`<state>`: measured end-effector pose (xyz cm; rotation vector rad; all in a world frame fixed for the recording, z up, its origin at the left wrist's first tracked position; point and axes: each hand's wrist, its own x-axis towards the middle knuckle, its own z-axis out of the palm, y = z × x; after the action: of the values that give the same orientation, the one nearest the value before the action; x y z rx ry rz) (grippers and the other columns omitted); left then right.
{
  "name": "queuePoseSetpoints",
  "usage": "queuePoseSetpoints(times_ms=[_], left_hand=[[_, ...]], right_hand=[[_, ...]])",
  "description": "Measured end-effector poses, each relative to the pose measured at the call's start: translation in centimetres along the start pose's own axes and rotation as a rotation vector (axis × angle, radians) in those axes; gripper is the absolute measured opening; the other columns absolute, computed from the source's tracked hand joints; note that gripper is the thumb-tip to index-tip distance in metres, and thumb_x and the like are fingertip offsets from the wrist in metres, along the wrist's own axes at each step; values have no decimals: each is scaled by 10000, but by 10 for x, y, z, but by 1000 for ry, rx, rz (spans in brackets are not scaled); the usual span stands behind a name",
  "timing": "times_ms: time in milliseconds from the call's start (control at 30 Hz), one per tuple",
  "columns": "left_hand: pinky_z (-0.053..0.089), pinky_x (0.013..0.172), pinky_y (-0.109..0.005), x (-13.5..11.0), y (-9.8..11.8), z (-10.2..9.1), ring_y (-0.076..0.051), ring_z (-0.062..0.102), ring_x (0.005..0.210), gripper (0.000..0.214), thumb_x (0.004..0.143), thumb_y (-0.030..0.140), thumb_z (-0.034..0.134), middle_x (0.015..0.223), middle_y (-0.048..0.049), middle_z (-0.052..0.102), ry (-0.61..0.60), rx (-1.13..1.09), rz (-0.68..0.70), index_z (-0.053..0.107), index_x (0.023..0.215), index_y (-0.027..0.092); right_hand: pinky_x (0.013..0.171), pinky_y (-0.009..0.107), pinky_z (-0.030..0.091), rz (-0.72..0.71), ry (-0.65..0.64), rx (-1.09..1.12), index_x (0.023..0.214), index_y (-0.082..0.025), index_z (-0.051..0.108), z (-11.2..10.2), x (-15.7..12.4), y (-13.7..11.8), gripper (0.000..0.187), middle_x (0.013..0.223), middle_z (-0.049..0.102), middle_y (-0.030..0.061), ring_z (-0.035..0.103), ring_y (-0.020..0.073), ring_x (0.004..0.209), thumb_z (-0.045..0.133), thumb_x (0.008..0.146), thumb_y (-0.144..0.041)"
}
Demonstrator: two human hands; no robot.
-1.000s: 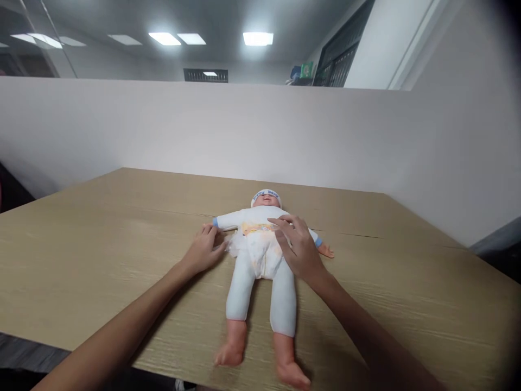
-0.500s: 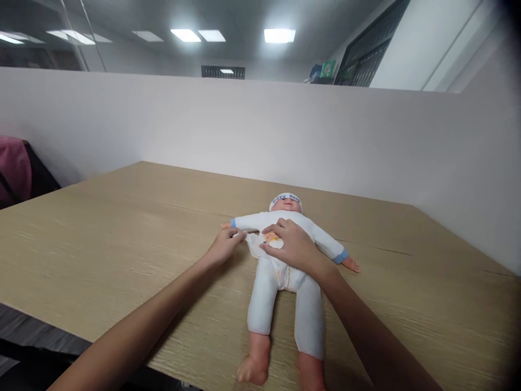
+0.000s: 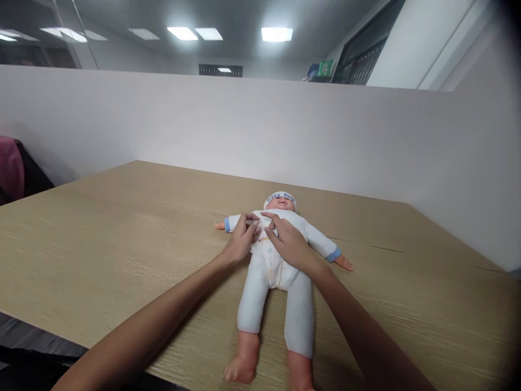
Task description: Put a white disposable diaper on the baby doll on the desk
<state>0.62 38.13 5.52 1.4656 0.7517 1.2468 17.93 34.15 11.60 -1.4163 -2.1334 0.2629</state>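
Observation:
A baby doll (image 3: 301,228) in a white suit with blue cuffs lies on its back, its feet toward me. Around its hips is a white diaper (image 3: 273,266) with a printed front. My left hand (image 3: 243,236) is closed, pinching the diaper's side edge between thumb and fingers over the doll's belly. My right hand (image 3: 287,239) rests on the diaper's front with thumb and fingers apart, close to the left fingertips. The fingers partly hide the diaper's waist.
The doll lies on a wide wooden table (image 3: 122,228) with thin seams. A pale partition wall (image 3: 228,125) with glass above runs behind it. A dark chair with a pink cloth (image 3: 11,168) stands at the far left.
My left hand has brought the diaper's side edge inward, from beside the doll onto its belly. My right hand stays on the diaper's front. The view has shifted slightly.

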Motion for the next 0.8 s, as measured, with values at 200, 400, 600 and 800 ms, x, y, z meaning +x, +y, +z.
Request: queuePoseSetpoints(times_ms=[200,400,600,800], left_hand=[[457,728,-290,1,-22,-9,-156,532,791,515,908,687,712,866,22,560,-37,32,-59,570,1043,211],[467,768,-299,4,-20,-2,-160,548,803,419,943,604,693,855,12,573,68,83,-93,555,951,209],[475,851,-343,-44,28,-8,-207,583,935,304,1051,519,587,1094,-71,659,203,277,28,581,1104,219],[448,948,-427,-111,71,-5,-281,609,1025,248,1091,420,555,990,-69,758,-468,758,310,698,984,247]], right_hand=[[852,366,498,16,57,31,1439,-222,633,3,3,4,400,996,702,42,640,234,934,530,1058,-285],[932,415,539,-41,182,75,1374,-213,672,-3,7,11,438,1167,652,99,636,251,1029,528,967,-136],[985,455,571,-68,244,110,1183,-273,744,-37,-54,-30,268,1228,718,92,667,287,1157,542,1028,-192],[893,366,583,-32,-53,221,1074,-264,720,-27,-149,-53,132,1063,773,44,731,215,979,590,1070,-285]])
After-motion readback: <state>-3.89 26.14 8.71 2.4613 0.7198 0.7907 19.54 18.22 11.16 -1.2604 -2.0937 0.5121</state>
